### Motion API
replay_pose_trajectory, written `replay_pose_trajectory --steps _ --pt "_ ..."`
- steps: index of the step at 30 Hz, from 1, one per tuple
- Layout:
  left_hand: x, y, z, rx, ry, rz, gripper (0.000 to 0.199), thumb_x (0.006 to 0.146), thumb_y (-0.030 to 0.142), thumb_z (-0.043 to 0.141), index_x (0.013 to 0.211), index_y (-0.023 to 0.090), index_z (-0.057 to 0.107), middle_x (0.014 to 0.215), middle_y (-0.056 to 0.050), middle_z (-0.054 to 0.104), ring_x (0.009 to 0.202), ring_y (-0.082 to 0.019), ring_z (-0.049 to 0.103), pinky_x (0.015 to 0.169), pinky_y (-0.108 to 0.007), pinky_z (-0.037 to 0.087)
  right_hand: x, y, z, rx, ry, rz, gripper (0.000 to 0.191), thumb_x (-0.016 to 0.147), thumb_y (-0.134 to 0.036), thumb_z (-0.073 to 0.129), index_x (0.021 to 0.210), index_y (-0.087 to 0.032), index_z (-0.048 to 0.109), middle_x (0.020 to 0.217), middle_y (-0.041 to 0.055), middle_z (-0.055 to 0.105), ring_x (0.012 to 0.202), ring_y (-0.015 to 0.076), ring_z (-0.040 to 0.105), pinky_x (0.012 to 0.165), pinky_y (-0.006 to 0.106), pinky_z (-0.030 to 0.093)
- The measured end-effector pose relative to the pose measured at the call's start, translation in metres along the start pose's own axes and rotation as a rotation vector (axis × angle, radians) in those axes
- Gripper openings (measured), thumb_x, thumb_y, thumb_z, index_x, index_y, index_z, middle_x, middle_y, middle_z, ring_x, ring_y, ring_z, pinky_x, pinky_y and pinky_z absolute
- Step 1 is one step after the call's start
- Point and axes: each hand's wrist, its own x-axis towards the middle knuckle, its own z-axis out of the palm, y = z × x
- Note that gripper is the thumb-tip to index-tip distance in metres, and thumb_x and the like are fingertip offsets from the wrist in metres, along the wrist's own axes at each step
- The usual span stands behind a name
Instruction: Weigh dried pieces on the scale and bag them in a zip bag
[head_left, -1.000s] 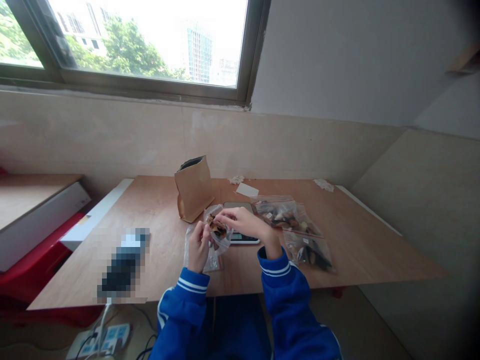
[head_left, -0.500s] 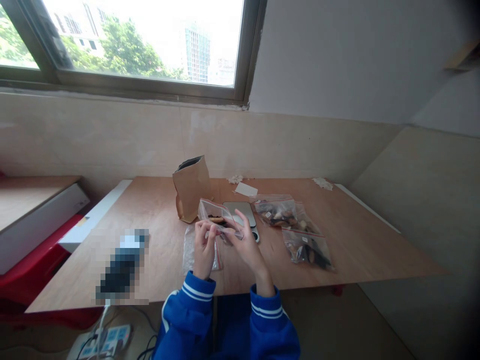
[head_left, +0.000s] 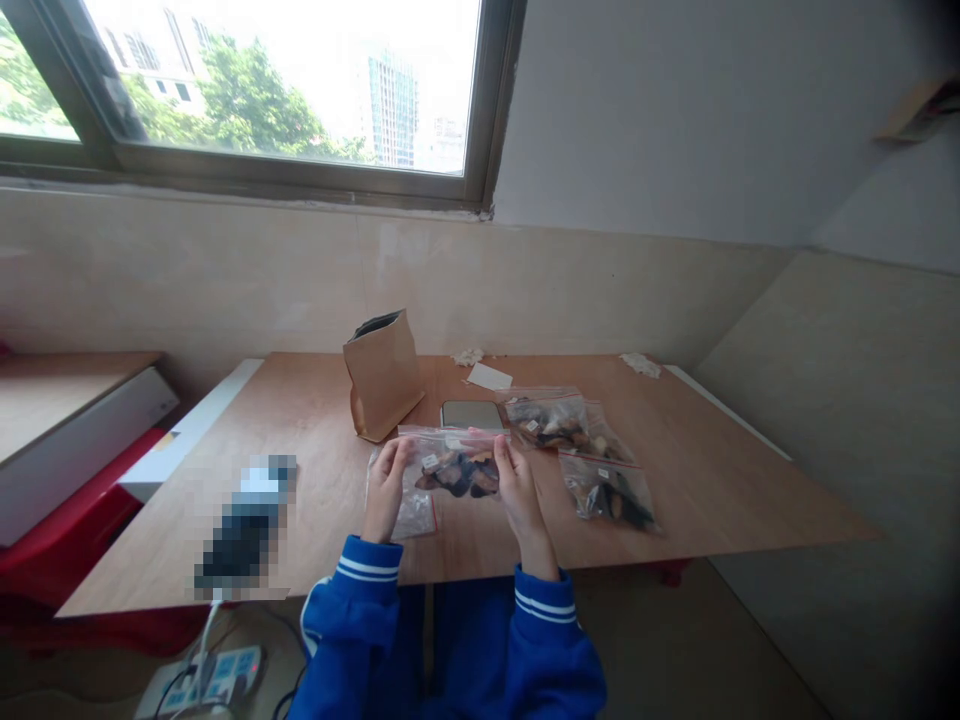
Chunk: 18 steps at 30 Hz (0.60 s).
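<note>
Holding a clear bag (head_left: 461, 474), both hands (head_left: 384, 490) (head_left: 521, 492), white label (head_left: 430, 461) unreadable

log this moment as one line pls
left hand: grips clear bag at left | right hand: grips its right side | contents: dark and tan pieces | beyond, left: brown paper bag, upright | further right: filled bags

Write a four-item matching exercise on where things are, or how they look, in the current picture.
1. Left hand
2. Paper bag
3. Right hand
4. Card

A. White, lying flat near the wall
B. Holding the right end of a clear bag of dark and tan pieces
C. Brown, standing open at the top
D. Holding the clear bag's left end

Pairs: 1-D, 2-C, 3-B, 4-A
</note>
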Motion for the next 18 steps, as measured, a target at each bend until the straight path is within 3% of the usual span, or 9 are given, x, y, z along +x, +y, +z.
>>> replay_pose_trajectory --steps 3,6,10,13,18 --pt "-0.004 0.0 0.003 -0.058 -0.024 0.002 0.039 0.082 0.054 0.059 0.09 0.017 0.067 0.09 -0.006 0.069 0.085 -0.019 0.063 0.075 -0.028 0.05 -0.002 0.004 0.0 -0.069 -0.035 -0.009 0.055 0.092 -0.064 0.039 0.115 -0.024 0.069 0.123 0.009 0.066 0.122 0.0273 0.057 0.107 0.042 0.041" --pt "-0.009 0.002 0.008 -0.076 0.083 -0.029 0.039 0.08 0.054 0.062 0.09 0.017 0.067 0.083 -0.004 0.068 0.069 -0.015 0.062 0.059 -0.024 0.048 -0.003 0.01 0.0 -0.165 -0.048 -0.048 0.052 0.092 -0.061 0.041 0.119 -0.025 0.067 0.123 0.0081 0.067 0.12 0.0268 0.058 0.106 0.043 0.041" --pt "-0.012 0.005 0.009 -0.078 0.273 0.016 0.039 0.079 0.053 0.064 0.091 0.015 0.068 0.075 -0.003 0.066 0.062 -0.012 0.058 0.059 -0.022 0.047 -0.001 0.02 -0.002 -0.222 0.035 -0.081 0.05 0.092 -0.062 0.042 0.099 -0.023 0.072 0.097 0.0086 0.075 0.094 0.0268 0.069 0.087 0.039 0.052" --pt "-0.013 0.007 0.009 -0.095 0.286 0.003 0.041 0.078 0.054 0.064 0.092 0.015 0.068 0.069 0.0 0.063 0.058 -0.01 0.054 0.056 -0.02 0.045 0.001 0.025 -0.003 -0.152 0.048 -0.055 0.049 0.091 -0.062 0.043 0.093 -0.022 0.071 0.085 0.0084 0.075 0.08 0.0253 0.069 0.074 0.036 0.054" --pt "-0.014 0.007 0.009 -0.114 0.305 -0.096 0.047 0.074 0.057 0.067 0.096 0.015 0.069 0.06 0.003 0.055 0.049 -0.008 0.047 0.045 -0.018 0.039 0.002 0.029 -0.008 -0.101 0.086 -0.008 0.043 0.086 -0.059 0.055 0.091 -0.02 0.071 0.083 0.0078 0.074 0.067 0.0219 0.067 0.064 0.032 0.053"
